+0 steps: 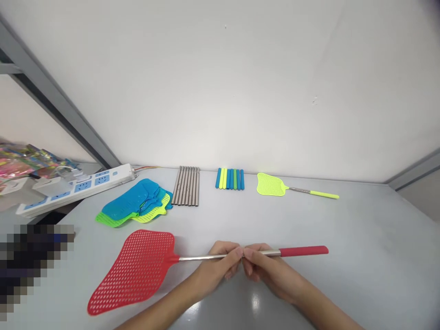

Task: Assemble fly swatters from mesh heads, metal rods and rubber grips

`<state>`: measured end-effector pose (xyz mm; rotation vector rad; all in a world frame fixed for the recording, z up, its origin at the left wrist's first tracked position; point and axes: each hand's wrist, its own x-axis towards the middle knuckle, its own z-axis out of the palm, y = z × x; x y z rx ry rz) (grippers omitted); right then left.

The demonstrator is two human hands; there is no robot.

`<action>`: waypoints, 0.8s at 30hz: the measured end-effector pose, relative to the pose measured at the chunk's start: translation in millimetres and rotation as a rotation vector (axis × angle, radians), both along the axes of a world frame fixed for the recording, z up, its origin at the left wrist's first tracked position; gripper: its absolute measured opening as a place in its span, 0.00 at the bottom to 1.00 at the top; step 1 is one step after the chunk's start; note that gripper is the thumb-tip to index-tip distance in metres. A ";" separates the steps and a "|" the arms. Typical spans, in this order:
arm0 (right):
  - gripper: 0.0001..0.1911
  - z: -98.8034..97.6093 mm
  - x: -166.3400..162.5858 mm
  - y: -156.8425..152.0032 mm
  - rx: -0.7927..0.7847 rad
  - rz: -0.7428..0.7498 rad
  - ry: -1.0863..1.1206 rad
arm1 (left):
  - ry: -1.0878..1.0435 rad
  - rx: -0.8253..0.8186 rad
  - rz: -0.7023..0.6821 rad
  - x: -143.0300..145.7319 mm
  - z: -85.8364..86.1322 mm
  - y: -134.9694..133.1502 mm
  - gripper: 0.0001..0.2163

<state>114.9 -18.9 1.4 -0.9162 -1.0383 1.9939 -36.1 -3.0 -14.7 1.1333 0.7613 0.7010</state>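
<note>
A red fly swatter (139, 268) with a metal telescopic rod and a red handle (304, 251) is held level above the table, its mesh head to the left. My left hand (225, 261) is closed around the rod on the head side. Right beside it, my right hand (259, 263) grips the thicker part of the rod near the handle. The two thumbs almost meet at the middle of the rod, and the fingers hide that stretch of metal.
Blue, green and yellow swatter heads (127, 201) lie piled at left. Several metal rods (186, 185) and coloured handle sleeves (230, 179) line the wall. A yellow fly swatter (271, 185) lies at back right. A power strip (92, 185) with plugs borders the left edge; a pixelated area is lower left.
</note>
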 end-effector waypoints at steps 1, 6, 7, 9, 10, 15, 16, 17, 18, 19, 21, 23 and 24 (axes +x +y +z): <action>0.18 -1.3 -2.2 -1.3 0.010 0.011 0.000 | 0.000 -0.020 -0.022 0.8 -1.3 -0.9 0.18; 0.20 -6.6 -8.0 -4.2 0.008 -0.016 -0.010 | -0.073 -0.125 -0.071 1.7 0.5 0.3 0.22; 0.20 -6.7 -8.3 -4.3 0.002 -0.028 -0.009 | -0.084 -0.139 -0.081 1.6 2.3 0.8 0.22; 0.20 -6.6 -8.5 -4.4 -0.013 -0.062 -0.001 | -0.090 -0.169 -0.098 1.7 6.2 1.6 0.21; 0.20 -6.6 -8.4 -4.5 -0.023 -0.080 0.002 | -0.088 -0.183 -0.101 1.9 7.9 1.7 0.20; 0.18 -9.0 -8.5 -4.7 -0.068 -0.147 0.030 | -0.094 -0.223 -0.135 4.5 12.1 2.3 0.20; 0.18 -9.5 -8.6 -4.8 -0.074 -0.153 0.035 | -0.098 -0.231 -0.144 5.0 12.5 2.5 0.20; 0.18 -9.8 -8.8 -4.9 -0.080 -0.159 0.033 | -0.104 -0.243 -0.146 5.4 13.0 2.7 0.20; 0.17 -9.9 -9.0 -5.1 -0.085 -0.168 0.022 | -0.111 -0.258 -0.144 5.5 13.8 2.8 0.20; 0.17 -9.8 -9.1 -5.3 -0.090 -0.179 0.007 | -0.121 -0.273 -0.140 5.5 14.6 2.8 0.20; 0.17 -9.6 -9.4 -5.7 -0.103 -0.197 -0.013 | -0.145 -0.304 -0.122 5.0 16.5 2.5 0.18; 0.17 -9.6 -9.7 -6.1 -0.121 -0.215 0.001 | -0.152 -0.344 -0.095 3.9 18.1 1.6 0.17; 0.17 -9.8 -9.9 -6.2 -0.129 -0.223 0.016 | -0.149 -0.365 -0.080 3.4 18.7 1.1 0.16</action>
